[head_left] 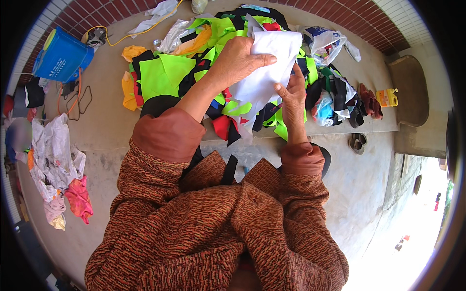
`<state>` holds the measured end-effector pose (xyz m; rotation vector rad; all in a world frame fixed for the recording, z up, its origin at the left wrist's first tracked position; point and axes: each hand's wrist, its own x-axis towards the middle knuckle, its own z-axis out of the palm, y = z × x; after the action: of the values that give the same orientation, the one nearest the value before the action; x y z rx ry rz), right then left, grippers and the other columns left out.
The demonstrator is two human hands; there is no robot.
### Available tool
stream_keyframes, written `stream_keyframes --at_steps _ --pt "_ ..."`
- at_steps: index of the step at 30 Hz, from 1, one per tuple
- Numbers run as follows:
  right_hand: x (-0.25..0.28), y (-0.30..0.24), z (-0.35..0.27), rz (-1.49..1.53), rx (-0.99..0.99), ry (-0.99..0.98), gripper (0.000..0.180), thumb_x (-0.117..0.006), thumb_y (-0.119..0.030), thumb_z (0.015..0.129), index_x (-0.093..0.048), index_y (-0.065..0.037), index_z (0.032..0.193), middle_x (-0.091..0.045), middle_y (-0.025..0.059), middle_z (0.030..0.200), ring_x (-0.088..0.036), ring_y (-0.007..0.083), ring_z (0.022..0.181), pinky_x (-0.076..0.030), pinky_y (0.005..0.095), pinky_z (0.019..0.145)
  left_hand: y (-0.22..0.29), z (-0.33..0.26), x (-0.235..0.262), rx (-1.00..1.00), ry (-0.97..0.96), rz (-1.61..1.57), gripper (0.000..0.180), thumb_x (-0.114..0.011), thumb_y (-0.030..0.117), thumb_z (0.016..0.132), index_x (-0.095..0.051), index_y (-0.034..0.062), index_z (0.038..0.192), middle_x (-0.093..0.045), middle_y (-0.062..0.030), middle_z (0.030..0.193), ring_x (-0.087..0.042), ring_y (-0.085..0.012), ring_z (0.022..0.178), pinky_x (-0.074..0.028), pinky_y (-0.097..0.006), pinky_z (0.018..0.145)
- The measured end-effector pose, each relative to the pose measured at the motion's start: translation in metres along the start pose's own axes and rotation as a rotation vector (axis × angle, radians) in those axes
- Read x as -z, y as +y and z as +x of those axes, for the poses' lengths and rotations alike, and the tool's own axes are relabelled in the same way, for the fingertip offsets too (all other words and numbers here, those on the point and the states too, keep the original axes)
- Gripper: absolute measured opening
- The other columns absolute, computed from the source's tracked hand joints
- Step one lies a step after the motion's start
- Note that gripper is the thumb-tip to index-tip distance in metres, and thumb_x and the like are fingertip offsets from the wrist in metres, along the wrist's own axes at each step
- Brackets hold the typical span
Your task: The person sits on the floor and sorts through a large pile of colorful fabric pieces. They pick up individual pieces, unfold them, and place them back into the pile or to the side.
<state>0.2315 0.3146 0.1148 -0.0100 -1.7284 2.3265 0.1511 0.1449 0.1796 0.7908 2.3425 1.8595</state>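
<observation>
A grey concrete floor fills the lower part of the view, running up to a raised concrete ledge that serves as the worktop. Behind it rises a red brick wall with pale mortar lines. At the right the ledge ends beside a curved stone block, and further right the ground falls away into bright daylight.

Across the middle of the worktop lies a large heap of fabric scraps, mostly lime green and black, with red, orange and yellow bits among them. On the floor at the left sits a smaller pile of pale and pink cloth. A blue sprayer tank stands at the far left of the worktop, with a yellow cord trailing near it. Crumpled plastic bags lie at the right of the heap, a small yellow bottle stands near the ledge's right end, and a pair of sandals rests on the floor below.

A piece of white cloth is held up over the heap. The left hand lies over its upper edge, fingers closed on it; the right hand pinches its lower right side between thumb and fingers.
</observation>
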Motion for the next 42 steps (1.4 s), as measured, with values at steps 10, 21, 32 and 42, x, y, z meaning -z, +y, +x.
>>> stream_keyframes --at_steps 10,21,32,42 --pt "0.0 0.079 -0.018 -0.274 -0.373 -0.175 0.08 -0.076 -0.008 0.06 -0.037 -0.003 0.13 -0.061 0.0106 0.103 -0.057 0.0186 0.096 -0.042 0.0285 0.083 0.032 0.0 0.032 -0.061 0.159 -0.223 0.032 -0.07 0.022 0.077 -0.063 0.0016 0.1 -0.066 -0.0049 0.086 -0.063 -0.0115 0.078 -0.05 -0.025 0.068" --pt "0.022 0.066 -0.007 -0.449 -0.249 0.05 0.032 -0.057 -0.001 0.071 -0.05 -0.002 0.102 -0.06 0.0073 0.086 -0.056 0.0119 0.078 -0.043 0.0246 0.067 0.021 -0.001 0.108 -0.054 0.668 -0.407 0.04 -0.075 0.013 0.072 -0.059 -0.0032 0.105 -0.064 -0.0093 0.098 -0.061 -0.0165 0.089 -0.046 -0.028 0.081" --pt "0.056 0.041 0.009 -0.388 -0.111 0.132 0.029 -0.057 0.001 0.071 -0.053 -0.004 0.1 -0.057 0.002 0.076 -0.051 0.008 0.068 -0.039 0.0207 0.06 0.012 -0.017 0.162 -0.125 1.017 -0.472 0.049 -0.076 0.007 0.068 -0.054 -0.0043 0.111 -0.059 -0.0143 0.106 -0.059 -0.0244 0.095 -0.047 -0.036 0.085" --pt "0.057 -0.01 0.011 -0.293 -0.161 0.063 0.019 -0.058 -0.009 0.076 -0.057 -0.002 0.093 -0.058 0.0021 0.076 -0.054 0.0101 0.072 -0.041 0.0214 0.069 0.007 -0.021 0.18 -0.062 1.239 -0.474 0.041 -0.071 0.003 0.072 -0.055 -0.0058 0.108 -0.06 -0.0152 0.106 -0.06 -0.0255 0.093 -0.05 -0.036 0.082"
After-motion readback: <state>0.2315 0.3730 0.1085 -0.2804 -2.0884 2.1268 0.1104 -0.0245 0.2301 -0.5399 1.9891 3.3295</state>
